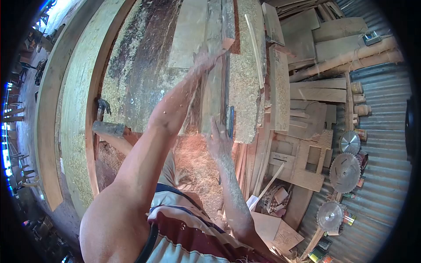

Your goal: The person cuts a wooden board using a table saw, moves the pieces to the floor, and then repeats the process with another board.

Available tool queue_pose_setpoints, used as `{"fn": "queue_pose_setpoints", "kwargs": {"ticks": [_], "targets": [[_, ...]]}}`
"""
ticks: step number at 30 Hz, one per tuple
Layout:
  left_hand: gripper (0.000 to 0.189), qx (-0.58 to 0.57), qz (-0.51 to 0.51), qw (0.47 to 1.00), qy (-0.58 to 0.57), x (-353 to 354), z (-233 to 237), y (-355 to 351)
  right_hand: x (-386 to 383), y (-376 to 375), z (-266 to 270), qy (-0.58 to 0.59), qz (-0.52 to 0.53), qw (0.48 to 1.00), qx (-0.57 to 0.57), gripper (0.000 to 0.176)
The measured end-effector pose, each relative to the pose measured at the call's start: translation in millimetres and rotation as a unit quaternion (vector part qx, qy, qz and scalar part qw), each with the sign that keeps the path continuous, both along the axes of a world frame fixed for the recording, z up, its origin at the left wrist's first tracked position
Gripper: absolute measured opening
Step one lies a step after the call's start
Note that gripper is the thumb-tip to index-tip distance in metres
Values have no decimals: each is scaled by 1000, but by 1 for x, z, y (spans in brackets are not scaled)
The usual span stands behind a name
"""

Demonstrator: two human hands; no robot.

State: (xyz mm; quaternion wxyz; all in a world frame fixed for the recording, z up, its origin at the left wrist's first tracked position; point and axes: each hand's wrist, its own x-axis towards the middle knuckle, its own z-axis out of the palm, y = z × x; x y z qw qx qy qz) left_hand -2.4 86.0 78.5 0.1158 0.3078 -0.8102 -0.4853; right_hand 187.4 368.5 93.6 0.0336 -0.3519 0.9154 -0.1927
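Where the long wooden plank (pixel 213 94) lies lengthwise on the worktable (pixel 149 79), running away from the person's body, both bare hands are at its surface. At the plank's near end is the right hand (pixel 219 139), its fingers extended and slightly apart, the forearm coated with pale dust; whether it grips the edge cannot be told. Farther along, at the end of a straight, outstretched arm, the left hand (pixel 204 60) is blurred, its fingers pointing forward over the wood; it looks more flat than curled, but its hold is unclear. Just beyond it, a squared timber (pixel 227 26) shows its reddish cut end.

Near the right hand, a narrow blue strip (pixel 230 119) stands along the plank's right side. A pale flat board (pixel 185 33) lies to the left of the plank's far part, and a thin stick (pixel 255 50) rests on the shavings to the right. At the table's left edge is what looks like a hammer (pixel 102 107), with long, thick boards (pixel 74 101) farther left. Reddish sawdust (pixel 197 153) covers the area below the hands. To the right, stacked offcuts (pixel 307 118) lean near a corrugated wall (pixel 386 131), where circular saw blades (pixel 345 172) hang.
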Motion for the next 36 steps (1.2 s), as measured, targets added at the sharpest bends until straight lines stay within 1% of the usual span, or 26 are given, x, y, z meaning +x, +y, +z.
{"fn": "queue_pose_setpoints", "kwargs": {"ticks": [1, 3, 4, 5, 7, 8, 10, 11, 14, 17, 19, 20, 23, 26, 30, 32, 35, 36], "targets": [[116, 39, 0, 999, -4, 24, 10, 13, -1, -1, -2, 14, 0, 1000, 4, 78], [113, 113, 4, 994, -6, 70, 29, 39, -11, -6, 2, -56, -4, 998, 0, 76], [107, 93, -7, 995, 31, 103, 24, 63, -13, -6, 3, -92, -8, 996, -1, 75], [102, 73, -19, 995, 69, 127, 18, 80, -17, -9, 0, -68, 0, 998, -17, 74], [96, 42, -13, 997, 61, 136, 12, 92, -22, -13, -2, -21, 17, 999, -43, 74], [94, 25, -8, 998, 57, 139, 11, 93, -23, -16, 2, -30, 9, 999, -22, 73], [91, 30, -14, 998, 57, 130, 9, 85, -30, -24, 11, -46, -7, 999, 19, 72], [90, 34, -20, 998, 52, 129, 8, 84, -31, -25, 9, -52, -7, 999, 14, 72], [85, -57, 16, 998, 38, 116, -2, 84, -46, -34, 10, -55, 0, 998, -1, 71], [85, -98, 34, 990, 99, 99, -22, 76, -57, -41, 11, -31, 15, 999, -12, 70], [86, -51, 20, 991, 120, 94, -20, 69, -65, -44, 7, 3, 28, 999, -26, 70], [86, -27, 12, 991, 131, 93, -17, 66, -68, -46, 6, -4, 24, 999, -21, 70], [95, 53, -27, 996, 62, 87, -2, 54, -77, -56, 7, -22, 11, 1000, -13, 69], [100, 61, -23, 997, 42, 79, 7, 47, -84, -64, 12, -34, 1, 999, -11, 69], [106, 67, -39, 997, -16, 70, 19, 36, -98, -74, 17, -41, -1, 999, 4, 69], [108, 51, -45, 997, -24, 55, 4, 26, -105, -79, 15, -41, -2, 999, 1, 70], [91, -9, -22, 1000, -9, 41, -7, 19, -113, -84, 14, -33, 3, 999, -22, 71], [92, -6, -22, 1000, -15, 38, -10, 17, -116, -86, 14, -36, 4, 999, -24, 71]]}}
